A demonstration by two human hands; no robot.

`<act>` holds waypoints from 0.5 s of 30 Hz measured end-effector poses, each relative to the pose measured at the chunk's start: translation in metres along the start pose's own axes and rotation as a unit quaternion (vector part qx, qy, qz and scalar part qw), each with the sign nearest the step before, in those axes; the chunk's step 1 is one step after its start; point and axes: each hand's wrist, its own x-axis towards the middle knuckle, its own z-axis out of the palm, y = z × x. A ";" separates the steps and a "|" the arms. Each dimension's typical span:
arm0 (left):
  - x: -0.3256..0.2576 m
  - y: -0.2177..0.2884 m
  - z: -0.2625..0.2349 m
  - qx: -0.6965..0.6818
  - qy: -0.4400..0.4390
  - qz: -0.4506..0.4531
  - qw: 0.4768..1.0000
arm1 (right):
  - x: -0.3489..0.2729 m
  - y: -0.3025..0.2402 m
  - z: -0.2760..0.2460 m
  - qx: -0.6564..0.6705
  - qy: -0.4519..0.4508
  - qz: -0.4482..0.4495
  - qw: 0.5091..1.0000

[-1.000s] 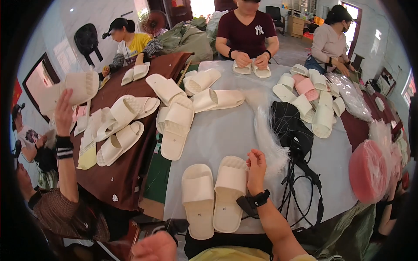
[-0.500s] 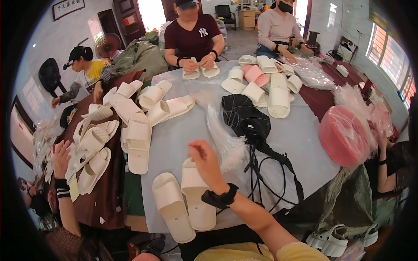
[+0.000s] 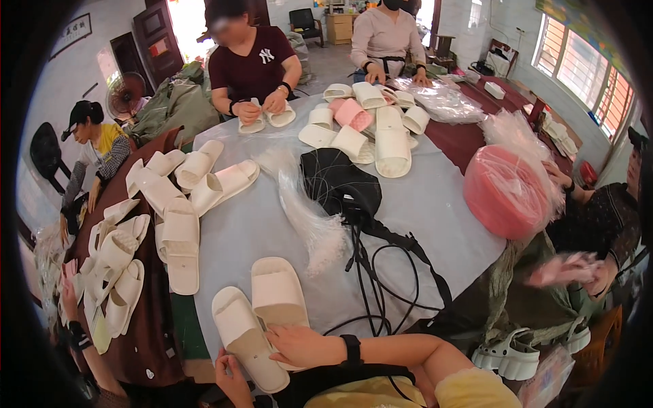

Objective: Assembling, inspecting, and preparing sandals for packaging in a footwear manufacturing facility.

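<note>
Right hand (image 3: 299,345) is lying flat, fingers spread, across the heel of the right-hand cream slide sandal (image 3: 277,297), pressing it onto the pale grey table cover (image 3: 435,204) at the near edge, six o'clock from the table's middle. Left hand (image 3: 233,375) is coming up under the heel end of the left-hand cream slide sandal (image 3: 246,338), just beside its partner; its fingers are curling at the sole, though I cannot tell whether they are actually closing on it.

These slides are looking like moulded foam: light, a little springy, matte rather than slippery, nothing fragile about them. The broad strap over the toe is probably the best place to hook fingers through; the thick sole edge at the heel would be taking a pinch well too.

At twelve o'clock from the pair, a bundle of clear plastic bags (image 3: 306,217) is fanning out, flimsy and slick. At one o'clock a black bag with loose cords (image 3: 371,272) is trailing toward the near edge, close enough to snag a sandal being slid that way. More cream slides (image 3: 180,238) are piling up at ten o'clock, over a brown cloth. A pink bundle in plastic wrap (image 3: 507,190) is sitting at two o'clock, well apart. Other people are working on sandals across the table, at the far side.
</note>
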 end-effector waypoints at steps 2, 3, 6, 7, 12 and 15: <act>0.005 0.004 0.002 -0.031 -0.078 -0.083 0.993 | 0.004 0.006 0.008 -0.035 0.064 0.014 0.997; 0.008 0.002 0.007 -0.030 -0.078 -0.082 0.993 | 0.007 0.009 0.011 -0.035 0.091 0.028 0.995; 0.011 -0.007 0.020 -0.092 -0.031 -0.046 0.994 | 0.016 0.013 0.009 0.002 0.113 0.035 0.993; 0.012 -0.006 0.022 -0.137 -0.049 -0.071 0.987 | 0.019 0.015 0.007 0.040 0.112 0.038 0.992; 0.012 0.007 0.023 -0.220 -0.043 -0.147 0.963 | 0.045 0.023 -0.005 0.024 0.106 0.132 0.985; 0.007 0.011 0.022 -0.228 -0.042 -0.181 0.956 | 0.052 0.024 -0.008 -0.002 0.065 0.145 0.987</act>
